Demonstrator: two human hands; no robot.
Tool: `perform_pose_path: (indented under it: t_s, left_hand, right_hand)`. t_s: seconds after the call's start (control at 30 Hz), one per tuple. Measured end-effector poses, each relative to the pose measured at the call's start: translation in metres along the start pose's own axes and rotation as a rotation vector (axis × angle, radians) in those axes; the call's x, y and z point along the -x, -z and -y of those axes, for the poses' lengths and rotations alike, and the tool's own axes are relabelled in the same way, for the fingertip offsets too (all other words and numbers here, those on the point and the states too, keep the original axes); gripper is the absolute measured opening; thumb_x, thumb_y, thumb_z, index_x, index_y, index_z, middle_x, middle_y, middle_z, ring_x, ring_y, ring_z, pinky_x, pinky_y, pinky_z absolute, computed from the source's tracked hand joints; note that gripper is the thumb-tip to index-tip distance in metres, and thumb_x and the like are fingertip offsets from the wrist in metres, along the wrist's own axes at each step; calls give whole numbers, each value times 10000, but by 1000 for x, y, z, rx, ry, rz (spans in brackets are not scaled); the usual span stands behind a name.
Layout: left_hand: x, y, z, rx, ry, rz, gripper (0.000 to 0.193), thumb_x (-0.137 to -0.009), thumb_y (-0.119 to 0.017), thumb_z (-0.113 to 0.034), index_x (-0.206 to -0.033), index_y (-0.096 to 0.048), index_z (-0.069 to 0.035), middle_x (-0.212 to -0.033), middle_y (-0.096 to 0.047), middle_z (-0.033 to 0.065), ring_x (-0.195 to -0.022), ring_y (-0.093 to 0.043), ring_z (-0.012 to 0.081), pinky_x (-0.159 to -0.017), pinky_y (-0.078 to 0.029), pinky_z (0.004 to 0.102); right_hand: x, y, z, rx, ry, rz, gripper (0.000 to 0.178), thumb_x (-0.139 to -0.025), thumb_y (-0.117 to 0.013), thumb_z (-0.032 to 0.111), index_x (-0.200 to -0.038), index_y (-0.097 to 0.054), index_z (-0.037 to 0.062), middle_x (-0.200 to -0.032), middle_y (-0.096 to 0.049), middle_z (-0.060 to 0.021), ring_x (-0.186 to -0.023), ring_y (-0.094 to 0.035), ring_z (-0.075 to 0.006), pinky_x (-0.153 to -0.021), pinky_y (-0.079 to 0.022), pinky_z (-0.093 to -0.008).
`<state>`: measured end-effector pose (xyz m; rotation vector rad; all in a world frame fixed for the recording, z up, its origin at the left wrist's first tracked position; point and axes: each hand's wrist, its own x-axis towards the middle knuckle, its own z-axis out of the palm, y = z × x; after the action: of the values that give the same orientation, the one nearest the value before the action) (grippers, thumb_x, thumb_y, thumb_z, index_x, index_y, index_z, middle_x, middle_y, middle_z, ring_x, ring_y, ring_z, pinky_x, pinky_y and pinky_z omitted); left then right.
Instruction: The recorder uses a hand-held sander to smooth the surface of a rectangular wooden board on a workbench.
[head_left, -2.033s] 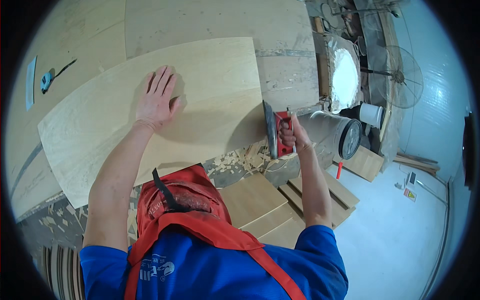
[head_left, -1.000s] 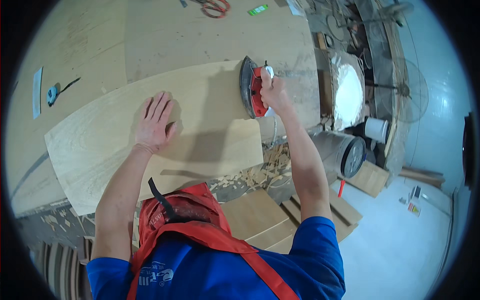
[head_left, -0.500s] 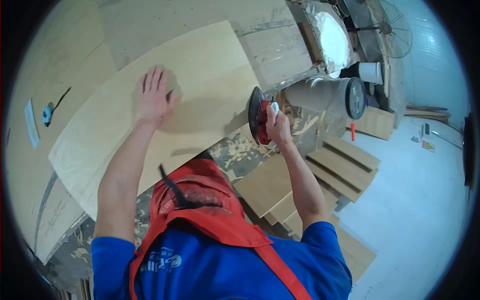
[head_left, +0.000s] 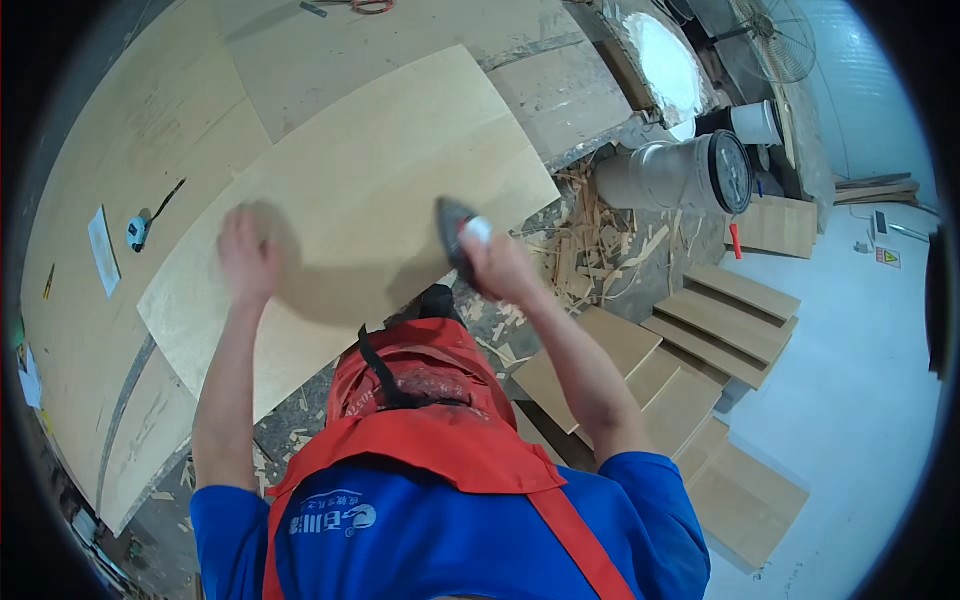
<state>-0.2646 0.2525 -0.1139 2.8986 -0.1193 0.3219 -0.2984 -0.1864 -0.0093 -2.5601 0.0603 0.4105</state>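
A pale, curved-edged wooden panel (head_left: 370, 190) lies on the workbench in front of me. Over its left part my left hand (head_left: 248, 262) is held palm down with its fingers apart, somewhat blurred; whether it presses on the wood I cannot tell. My right hand (head_left: 500, 268) is wrapped round an iron (head_left: 456, 240) with a dark pointed sole, a red body and a white part on top. The iron is tilted at the panel's near edge, close to my apron, and motion blurs it. Its contact with the wood is unclear.
A tape measure (head_left: 137, 233) and a white paper strip (head_left: 103, 250) lie on the bench at left. To the right stand a lidded bucket (head_left: 665, 175) and a fan (head_left: 780, 40). Wood scraps (head_left: 590, 240) litter the floor beside stacked boards (head_left: 720, 325).
My right hand has carried the iron leftward from the panel's right end along the near edge. My left hand has shifted left and nearer to me. The view has shifted too.
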Motion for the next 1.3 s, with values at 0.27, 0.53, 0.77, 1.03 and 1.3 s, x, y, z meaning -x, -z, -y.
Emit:
perform_pose_path:
  t_s: [0.27,0.53,0.77,1.03,1.3]
  left_hand:
    - [118,31,59,-171,304,-99,640,-1035,-569,-375,-1544,-427,-16,-1602,-415,230,-1526,-334,404,-1234,-269,573]
    - [111,40,50,-147,341,-81,612,-1047,-559,-336,-1547,-418,-12,-1618,-412,189,-1538,-329,367,-1254,-255,548]
    - [112,33,57,-119,339,-71,611,-1039,-528,-337,-1564,-414,-47,-1638,-398,155,-1553,-308,343,-1281,-211,512]
    - [107,42,52,-158,344,-68,582,-1047,-535,-290,-1545,-423,-11,-1623,-412,178,-1536,-334,366,-1264,-247,532]
    - [101,41,48,-92,351,-93,574,-1039,-536,-266,-1536,-431,1,-1605,-425,203,-1527,-344,385,-1265,-241,534]
  right_hand:
    - [-88,47,-74,-521,-474,-332,604,-1071,-526,532,-746,-649,38,-560,-548,-47,-467,-562,-158,-401,-434,-350]
    - [-79,-80,126,-210,-57,175,681,-1083,-409,526,-788,-730,3,-745,-687,-281,-745,-716,-441,-658,-552,-518]
    - [-103,-88,147,-114,442,319,562,-1044,-509,508,-984,-720,-9,-940,-719,-293,-867,-703,-496,-781,-556,-555]
    - [-213,47,-17,-279,-143,-119,685,-1063,-485,588,-656,-618,53,-543,-580,-78,-468,-600,-235,-452,-484,-408]
    - [-222,68,-49,-538,-428,-316,569,-1069,-467,495,-772,-640,42,-526,-529,-68,-418,-512,-217,-413,-452,-392]
